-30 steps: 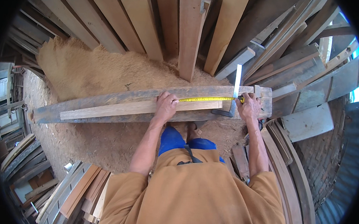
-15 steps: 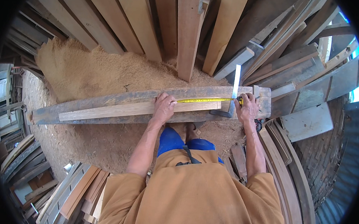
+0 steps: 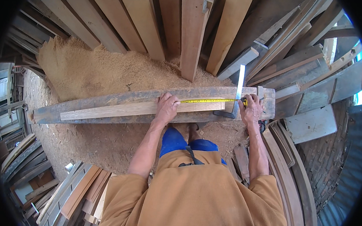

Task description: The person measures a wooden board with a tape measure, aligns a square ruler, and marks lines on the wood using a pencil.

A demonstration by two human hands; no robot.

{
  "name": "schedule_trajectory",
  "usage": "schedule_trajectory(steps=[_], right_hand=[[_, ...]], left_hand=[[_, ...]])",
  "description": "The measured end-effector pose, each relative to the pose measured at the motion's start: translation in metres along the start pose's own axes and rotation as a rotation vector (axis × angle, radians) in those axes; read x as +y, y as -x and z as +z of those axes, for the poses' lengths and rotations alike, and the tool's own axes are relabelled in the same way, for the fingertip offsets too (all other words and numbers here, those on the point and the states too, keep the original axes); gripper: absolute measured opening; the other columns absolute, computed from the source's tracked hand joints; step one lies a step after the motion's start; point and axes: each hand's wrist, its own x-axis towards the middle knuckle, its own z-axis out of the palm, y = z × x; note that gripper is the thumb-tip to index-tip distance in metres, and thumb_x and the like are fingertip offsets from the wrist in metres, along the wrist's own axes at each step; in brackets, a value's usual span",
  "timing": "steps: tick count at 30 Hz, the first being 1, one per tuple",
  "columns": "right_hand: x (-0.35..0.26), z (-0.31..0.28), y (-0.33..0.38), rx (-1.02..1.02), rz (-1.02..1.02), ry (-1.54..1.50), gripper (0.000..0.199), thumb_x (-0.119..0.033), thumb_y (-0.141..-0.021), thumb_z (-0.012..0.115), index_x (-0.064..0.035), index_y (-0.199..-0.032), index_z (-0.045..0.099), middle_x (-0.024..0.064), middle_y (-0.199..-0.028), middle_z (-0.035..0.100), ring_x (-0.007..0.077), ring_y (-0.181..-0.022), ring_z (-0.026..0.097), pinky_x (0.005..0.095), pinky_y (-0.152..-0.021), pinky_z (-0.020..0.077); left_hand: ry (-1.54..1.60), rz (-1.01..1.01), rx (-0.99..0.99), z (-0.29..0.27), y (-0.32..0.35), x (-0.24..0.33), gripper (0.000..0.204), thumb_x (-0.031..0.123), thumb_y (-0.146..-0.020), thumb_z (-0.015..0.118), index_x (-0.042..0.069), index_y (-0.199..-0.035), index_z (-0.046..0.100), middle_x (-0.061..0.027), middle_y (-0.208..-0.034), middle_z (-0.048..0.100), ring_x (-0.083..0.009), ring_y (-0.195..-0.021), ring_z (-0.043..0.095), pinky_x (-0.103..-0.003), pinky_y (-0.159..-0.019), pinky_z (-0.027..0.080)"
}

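Note:
A yellow tape measure blade (image 3: 202,100) is stretched along a pale wooden strip (image 3: 107,112), which lies lengthwise on a worn, dark plank bench (image 3: 149,94). My left hand (image 3: 167,106) is closed over the strip and pinches the tape's left end; its fingertips are partly hidden. My right hand (image 3: 251,107) is closed round the tape measure case (image 3: 244,101), just beyond the strip's right end. Between the case and the strip's end, a try square (image 3: 240,81) lies across the bench. Its bright metal blade points away from me and its dark stock is nearest me. The tape crosses that blade.
Tall boards (image 3: 191,35) lean beyond the bench, above a heap of sawdust (image 3: 93,67). Curved timber pieces (image 3: 290,172) lie close on my right. Stacked wood offcuts (image 3: 80,189) stand at the lower left. A pale flat panel (image 3: 310,124) rests right of the bench end.

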Motion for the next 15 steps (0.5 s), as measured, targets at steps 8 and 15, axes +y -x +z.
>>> schedule_trajectory(steps=[8,15], right_hand=[[0.0017,0.0028,-0.0002,0.018,-0.012,0.001,0.037,-0.039,-0.084,0.079,-0.0155,-0.112,0.071,0.0085,-0.123,0.061,0.0350,-0.114,0.055,0.0528,-0.094,0.0420],[0.0027,0.0049,-0.0006,0.027,-0.007,0.018,0.037,-0.040,-0.083,0.078,-0.0166,-0.111,0.072,0.0085,-0.123,0.062,0.0355,-0.113,0.055,0.0533,-0.092,0.0429]], left_hand=[[0.008,0.004,-0.010,-0.0011,-0.0019,0.0006,0.007,0.011,-0.086,0.071,0.016,-0.089,0.066,-0.0052,-0.096,0.058,-0.0292,-0.104,0.055,-0.048,-0.093,0.038],[-0.014,0.010,-0.014,-0.0006,-0.0018,0.0002,0.007,0.013,-0.085,0.071,0.016,-0.089,0.066,-0.0048,-0.096,0.058,-0.0291,-0.105,0.054,-0.047,-0.091,0.037]])
